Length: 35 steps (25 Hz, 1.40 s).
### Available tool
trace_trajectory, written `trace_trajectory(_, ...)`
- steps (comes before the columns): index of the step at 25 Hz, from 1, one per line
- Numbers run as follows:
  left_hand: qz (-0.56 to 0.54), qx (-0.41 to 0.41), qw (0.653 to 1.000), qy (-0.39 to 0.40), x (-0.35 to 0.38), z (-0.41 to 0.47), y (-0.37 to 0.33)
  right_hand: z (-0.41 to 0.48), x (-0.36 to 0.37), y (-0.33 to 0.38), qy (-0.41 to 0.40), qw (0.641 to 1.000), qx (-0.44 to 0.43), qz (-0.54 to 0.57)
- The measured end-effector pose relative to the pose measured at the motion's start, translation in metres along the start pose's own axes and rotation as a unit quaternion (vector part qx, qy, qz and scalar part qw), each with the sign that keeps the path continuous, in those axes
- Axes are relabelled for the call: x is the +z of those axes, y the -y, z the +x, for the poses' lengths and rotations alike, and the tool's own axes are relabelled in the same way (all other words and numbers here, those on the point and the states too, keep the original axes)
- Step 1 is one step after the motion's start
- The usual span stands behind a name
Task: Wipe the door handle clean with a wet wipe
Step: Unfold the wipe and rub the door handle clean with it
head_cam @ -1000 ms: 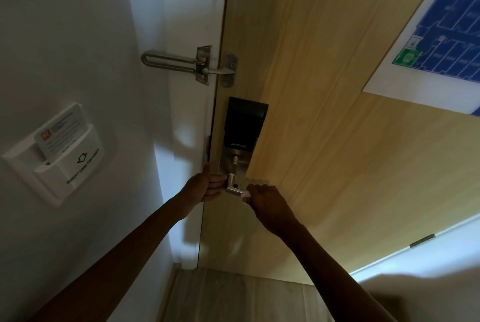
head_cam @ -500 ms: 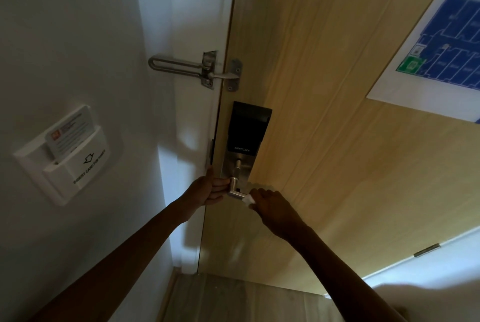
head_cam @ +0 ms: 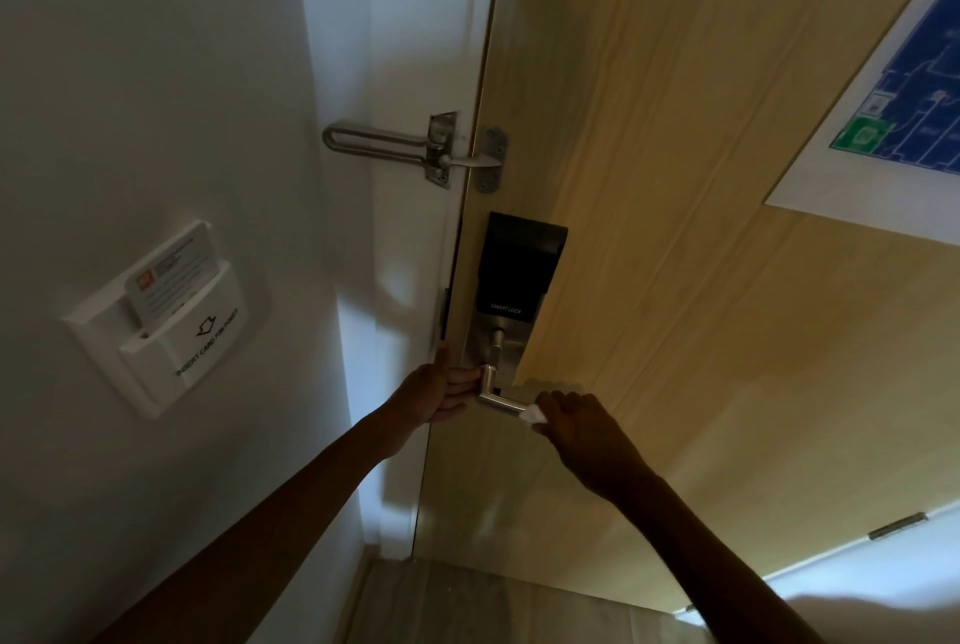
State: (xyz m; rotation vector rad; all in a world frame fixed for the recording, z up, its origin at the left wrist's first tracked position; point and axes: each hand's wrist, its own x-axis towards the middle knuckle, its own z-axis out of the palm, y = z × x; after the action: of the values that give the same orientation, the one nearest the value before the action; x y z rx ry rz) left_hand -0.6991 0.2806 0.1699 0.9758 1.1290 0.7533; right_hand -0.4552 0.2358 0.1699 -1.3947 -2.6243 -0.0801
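Observation:
A silver lever door handle (head_cam: 497, 400) juts from the steel plate of a black smart lock (head_cam: 519, 267) on a light wooden door (head_cam: 701, 280). My left hand (head_cam: 441, 391) grips the handle at its bend, close to the door edge. My right hand (head_cam: 579, 428) pinches a small white wet wipe (head_cam: 532, 415) against the free tip of the lever. Most of the wipe is hidden inside my fingers.
A metal swing-bar guard (head_cam: 415, 150) bridges the white door frame and the door above the lock. A white key-card holder (head_cam: 166, 316) with a card in it hangs on the left wall. An evacuation plan (head_cam: 893, 124) is stuck on the door at the upper right. Pale floor lies below.
My right hand with the wipe has slid outward along the lever toward its tip. My left hand has kept its hold at the bend. The view has shifted slightly.

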Motion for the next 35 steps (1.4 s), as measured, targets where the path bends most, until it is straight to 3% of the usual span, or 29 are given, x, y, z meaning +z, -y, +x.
trace_trajectory(7, 0.008, 0.002, 1.000, 0.011, -0.002, 0.003, 0.005, -0.005, 0.003, 0.001, 0.000, 0.999, 0.035, -0.033)
trace_trajectory(13, -0.014, -0.010, 1.000, 0.004, -0.002, 0.006, 0.006, -0.009, -0.016, -0.012, 0.029, 0.999, 0.015, -0.033)
trace_trajectory(20, -0.008, -0.009, 1.000, -0.002, 0.000, 0.000, 0.002, 0.028, -0.001, 0.033, 0.037, 0.998, 0.045, -0.002)
trace_trajectory(24, 0.014, -0.017, 1.000, 0.005, 0.002, -0.001, 0.000, 0.006, -0.011, 0.006, 0.068, 0.996, 0.055, -0.019)
trace_trajectory(29, 0.055, -0.001, 0.998, 0.023, 0.002, -0.004, -0.008, 0.033, -0.001, 0.042, 0.040, 0.998, 0.054, -0.010)
trace_trajectory(35, 0.059, -0.017, 0.998, 0.004, 0.003, -0.006, -0.009, 0.019, -0.007, 0.023, 0.064, 0.994, 0.087, -0.012)
